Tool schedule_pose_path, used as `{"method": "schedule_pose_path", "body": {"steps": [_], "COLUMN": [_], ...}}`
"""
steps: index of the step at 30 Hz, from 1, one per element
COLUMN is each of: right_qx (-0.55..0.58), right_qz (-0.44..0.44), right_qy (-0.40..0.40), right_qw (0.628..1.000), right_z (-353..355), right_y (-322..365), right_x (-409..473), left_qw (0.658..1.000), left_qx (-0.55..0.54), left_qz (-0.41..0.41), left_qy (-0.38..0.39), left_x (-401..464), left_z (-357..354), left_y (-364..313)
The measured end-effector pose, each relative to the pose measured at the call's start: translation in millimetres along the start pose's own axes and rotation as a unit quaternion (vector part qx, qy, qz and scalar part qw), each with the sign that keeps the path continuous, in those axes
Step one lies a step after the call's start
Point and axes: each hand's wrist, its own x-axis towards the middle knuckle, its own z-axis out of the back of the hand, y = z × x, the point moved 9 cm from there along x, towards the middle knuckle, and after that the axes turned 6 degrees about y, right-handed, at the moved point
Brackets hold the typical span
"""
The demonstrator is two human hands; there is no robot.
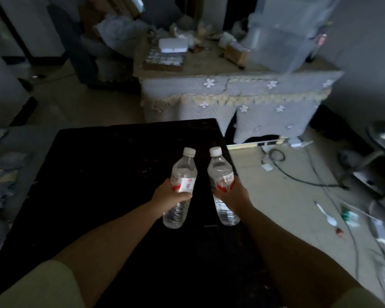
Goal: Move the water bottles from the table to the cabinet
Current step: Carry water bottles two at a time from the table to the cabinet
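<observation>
Our left hand is wrapped around the label band of one water bottle, our right hand is wrapped around the label band of a second water bottle. Both bottles are clear with white caps and red-and-white labels, held side by side but not touching, caps pointing toward 12 o'clock, bases toward us. Both are lifted over the dark counter, which fills the centre and lower left of the view; we cannot tell how high above it they are.

Pale sleeves show at 7 and 5 o'clock on both forearms.

At 12 to 1 o'clock, beyond the dark counter, a cloth-covered cabinet with white flower trim carries clutter: a white box, a tray of small compartments, a clear plastic container. The view there is blurred.

At 3 to 4 o'clock the floor has black cables and scattered small litter. At 9 o'clock, crumpled fabric is near the frame edge.
</observation>
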Motion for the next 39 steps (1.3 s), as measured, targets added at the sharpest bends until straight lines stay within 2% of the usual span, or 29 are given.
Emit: {"method": "schedule_pose_path", "body": {"steps": [5,11,15,22,26,31,39], "right_qx": [0.029,0.082,0.106,0.171,0.186,0.199,0.225], "right_qz": [-0.046,-0.092,-0.122,-0.177,-0.204,-0.236,-0.296], "right_qy": [-0.1,-0.218,-0.262,-0.37,-0.431,-0.492,-0.549], "right_qw": [0.994,0.968,0.951,0.896,0.859,0.814,0.748], "right_z": [57,112,138,188,219,253,287], "right_y": [-36,-74,-98,-162,-210,-267,-342], "right_x": [-46,-129,-180,-293,-368,-458,-571], "left_qw": [0.995,0.97,0.955,0.9,0.858,0.816,0.75], "left_qx": [0.067,0.14,0.163,0.257,0.296,0.309,0.311], "left_qz": [-0.027,-0.098,-0.128,-0.185,-0.219,-0.238,-0.267], "left_qy": [0.076,0.175,0.213,0.298,0.357,0.427,0.519], "left_x": [-1,-16,-28,-83,-133,-198,-287], "left_z": [-55,-129,-180,-304,-390,-486,-606], "left_y": [-29,-75,-99,-120,-127,-128,-120]}}
